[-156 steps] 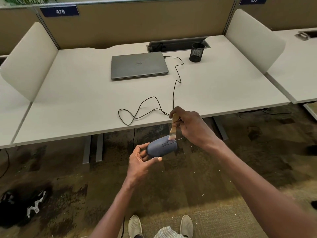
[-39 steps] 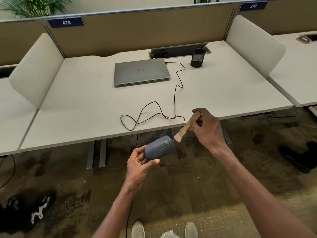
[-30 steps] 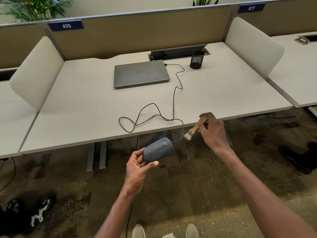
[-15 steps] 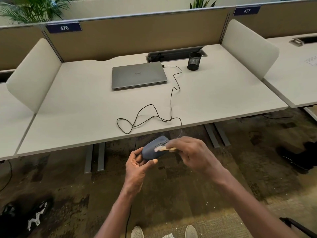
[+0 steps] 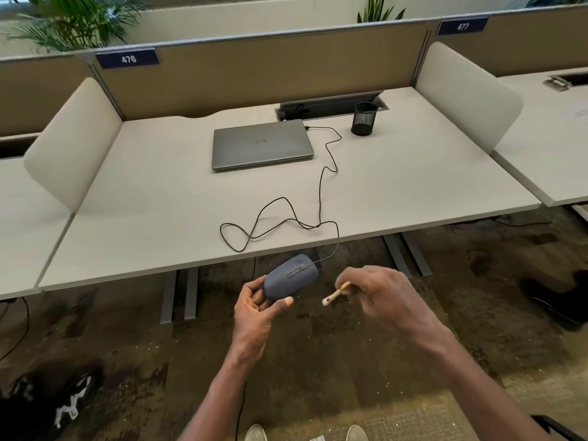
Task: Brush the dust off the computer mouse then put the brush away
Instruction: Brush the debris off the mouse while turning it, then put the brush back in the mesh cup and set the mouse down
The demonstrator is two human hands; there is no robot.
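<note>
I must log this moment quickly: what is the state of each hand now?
Left hand: closed on the mouse.
Right hand: closed on the brush, bristles clear of the mouse.

Left hand [image 5: 254,308] cupped palm-up, fingers wrapped round the mouse [image 5: 291,276]; right hand [image 5: 380,292] alongside, knuckles up, pinching the brush [image 5: 335,293], both forearms outstretched

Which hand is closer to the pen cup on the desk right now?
Right. The right hand, holding the brush, is below the pen cup; the left hand, gripping the mouse, is farther left.
</note>
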